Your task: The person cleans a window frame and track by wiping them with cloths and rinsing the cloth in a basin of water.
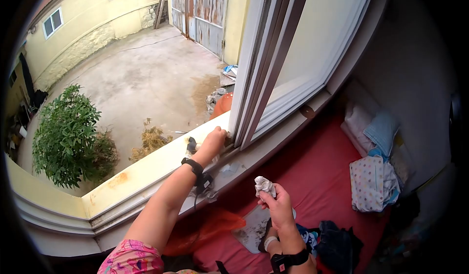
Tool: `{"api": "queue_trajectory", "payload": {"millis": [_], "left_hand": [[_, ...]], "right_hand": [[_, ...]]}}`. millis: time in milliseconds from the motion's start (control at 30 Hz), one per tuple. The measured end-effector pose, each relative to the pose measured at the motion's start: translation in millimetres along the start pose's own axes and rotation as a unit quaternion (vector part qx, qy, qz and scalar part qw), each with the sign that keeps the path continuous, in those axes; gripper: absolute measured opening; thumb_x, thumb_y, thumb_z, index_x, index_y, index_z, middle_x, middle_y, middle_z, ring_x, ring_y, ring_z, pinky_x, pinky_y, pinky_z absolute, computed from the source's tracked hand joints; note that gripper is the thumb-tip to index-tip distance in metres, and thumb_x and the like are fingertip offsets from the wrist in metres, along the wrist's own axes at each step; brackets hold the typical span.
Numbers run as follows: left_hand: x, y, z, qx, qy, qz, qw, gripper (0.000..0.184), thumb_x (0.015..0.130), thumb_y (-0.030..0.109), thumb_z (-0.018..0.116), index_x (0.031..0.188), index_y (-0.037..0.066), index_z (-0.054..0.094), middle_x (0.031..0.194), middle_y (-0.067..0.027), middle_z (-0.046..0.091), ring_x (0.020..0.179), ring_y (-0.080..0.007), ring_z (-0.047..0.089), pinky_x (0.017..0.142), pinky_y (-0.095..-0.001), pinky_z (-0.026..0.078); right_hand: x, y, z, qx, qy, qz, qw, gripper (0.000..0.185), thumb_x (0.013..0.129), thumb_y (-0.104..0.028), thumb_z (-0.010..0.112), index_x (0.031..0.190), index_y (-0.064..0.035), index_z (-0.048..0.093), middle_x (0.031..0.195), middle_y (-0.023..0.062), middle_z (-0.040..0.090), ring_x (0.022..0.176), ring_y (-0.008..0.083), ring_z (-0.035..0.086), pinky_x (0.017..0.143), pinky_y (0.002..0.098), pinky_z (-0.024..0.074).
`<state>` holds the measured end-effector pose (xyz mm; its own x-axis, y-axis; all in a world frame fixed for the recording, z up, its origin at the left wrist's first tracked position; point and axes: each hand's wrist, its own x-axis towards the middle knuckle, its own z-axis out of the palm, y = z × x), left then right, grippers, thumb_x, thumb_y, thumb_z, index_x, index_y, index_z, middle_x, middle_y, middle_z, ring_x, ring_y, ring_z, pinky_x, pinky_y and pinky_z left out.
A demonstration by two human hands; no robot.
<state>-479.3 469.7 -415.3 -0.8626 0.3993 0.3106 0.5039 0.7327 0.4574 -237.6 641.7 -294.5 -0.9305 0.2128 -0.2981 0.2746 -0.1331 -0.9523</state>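
My left hand (pixel 214 140) reaches to the lower corner of the sliding window frame (pixel 244 93), its fingers closed at the track beside the frame; what they hold, if anything, is hidden. A crumpled white cloth or tissue (pixel 264 185) is pinched in my right hand (pixel 277 204), held up over the red bed cover (pixel 312 166). Just behind my left wrist, a small dark object (pixel 191 145) rests on the outer sill (pixel 141 176). Crumpled clear plastic (pixel 229 168) lies on the inner ledge.
An orange-red plastic bag (pixel 205 231), a stained pale board (pixel 250 229) and dark clothes (pixel 337 244) lie below me. Folded bedding (pixel 373 181) is at the right. Outside are a leafy bush (pixel 66 135), a concrete yard (pixel 141 73) and a rusty gate (pixel 207 15).
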Motion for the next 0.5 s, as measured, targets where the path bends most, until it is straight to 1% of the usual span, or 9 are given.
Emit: {"api": "queue_trajectory", "payload": {"millis": [33, 100, 133, 167, 233, 267, 333, 467, 500], "left_hand": [[2, -3, 8, -0.002, 0.001, 0.001, 1.0, 0.007, 0.074, 0.002, 0.055, 0.079, -0.002, 0.057, 0.086, -0.0188, 0.055, 0.079, -0.0355, 0.059, 0.071, -0.0395, 0.05], [-1, -4, 21, -0.053, 0.012, 0.006, 0.999, 0.008, 0.077, 0.001, 0.05, 0.081, 0.001, 0.057, 0.083, -0.0186, 0.054, 0.079, -0.0364, 0.057, 0.07, -0.0405, 0.048], [-1, -5, 23, -0.037, 0.01, 0.043, 0.998, 0.009, 0.078, 0.005, 0.051, 0.079, 0.002, 0.059, 0.082, -0.0181, 0.054, 0.079, -0.0353, 0.057, 0.069, -0.0401, 0.048], [0, -8, 23, -0.037, 0.011, 0.044, 0.998, 0.009, 0.078, 0.005, 0.051, 0.079, 0.002, 0.059, 0.082, -0.0181, 0.054, 0.079, -0.0353, 0.057, 0.069, -0.0401, 0.048], [1, -6, 14, 0.04, -0.042, 0.078, 0.995, 0.011, 0.078, 0.009, 0.053, 0.08, 0.003, 0.061, 0.083, -0.0165, 0.055, 0.079, -0.0341, 0.058, 0.069, -0.0401, 0.048], [1, -5, 13, 0.039, -0.044, 0.077, 0.995, 0.011, 0.078, 0.009, 0.053, 0.08, 0.003, 0.061, 0.083, -0.0165, 0.055, 0.079, -0.0341, 0.058, 0.069, -0.0401, 0.048], [2, -5, 12, 0.06, -0.098, 0.069, 0.991, 0.013, 0.077, 0.013, 0.054, 0.082, 0.004, 0.063, 0.084, -0.015, 0.055, 0.079, -0.033, 0.06, 0.069, -0.0405, 0.048], [0, -12, 8, 0.068, -0.096, 0.112, 0.987, 0.012, 0.076, 0.011, 0.054, 0.079, 0.003, 0.063, 0.083, -0.0149, 0.056, 0.078, -0.0326, 0.06, 0.069, -0.0408, 0.049], [-3, -18, 6, 0.067, -0.137, 0.095, 0.984, 0.011, 0.076, 0.011, 0.055, 0.078, 0.003, 0.063, 0.083, -0.0153, 0.056, 0.078, -0.033, 0.06, 0.069, -0.0409, 0.049]], "right_hand": [[-1, -1, -2, -0.001, 0.001, -0.001, 1.0, 0.013, 0.083, -0.008, 0.061, 0.095, -0.0039, 0.057, 0.082, 0.0036, 0.062, 0.064, 0.008, 0.056, 0.055, 0.0202, 0.0432], [-4, -2, -7, 0.01, 0.014, 0.011, 1.0, 0.015, 0.081, -0.008, 0.063, 0.094, -0.0029, 0.057, 0.08, 0.0018, 0.062, 0.064, 0.0067, 0.056, 0.054, 0.0199, 0.043], [-5, -2, -9, 0.009, 0.014, 0.009, 1.0, 0.015, 0.081, -0.008, 0.063, 0.094, -0.0029, 0.057, 0.08, 0.0018, 0.062, 0.064, 0.0067, 0.056, 0.054, 0.0199, 0.043], [-7, 0, -11, 0.009, 0.022, 0.014, 1.0, 0.015, 0.081, -0.008, 0.063, 0.094, -0.0026, 0.057, 0.081, 0.0021, 0.062, 0.064, 0.0067, 0.056, 0.054, 0.0199, 0.043], [-6, 1, -13, 0.01, 0.032, 0.02, 0.999, 0.016, 0.081, -0.008, 0.063, 0.095, -0.0023, 0.057, 0.081, 0.0023, 0.062, 0.064, 0.0068, 0.056, 0.055, 0.02, 0.0429], [-6, 1, -14, 0.009, 0.032, 0.021, 0.999, 0.016, 0.081, -0.007, 0.063, 0.095, -0.0023, 0.057, 0.082, 0.0025, 0.062, 0.065, 0.0069, 0.056, 0.055, 0.0201, 0.043], [-6, 3, -13, 0.01, 0.032, 0.022, 0.999, 0.016, 0.081, -0.007, 0.063, 0.096, -0.0023, 0.057, 0.082, 0.0026, 0.062, 0.065, 0.007, 0.056, 0.055, 0.0202, 0.0431], [-4, -2, -12, -0.002, 0.027, 0.012, 1.0, 0.016, 0.082, -0.007, 0.063, 0.096, -0.0025, 0.057, 0.081, 0.0024, 0.062, 0.066, 0.0071, 0.056, 0.056, 0.0205, 0.0435], [-2, -3, -11, -0.002, 0.027, 0.008, 1.0, 0.016, 0.082, -0.008, 0.063, 0.096, -0.0025, 0.057, 0.081, 0.0024, 0.062, 0.065, 0.0071, 0.056, 0.055, 0.0205, 0.0436]]}}
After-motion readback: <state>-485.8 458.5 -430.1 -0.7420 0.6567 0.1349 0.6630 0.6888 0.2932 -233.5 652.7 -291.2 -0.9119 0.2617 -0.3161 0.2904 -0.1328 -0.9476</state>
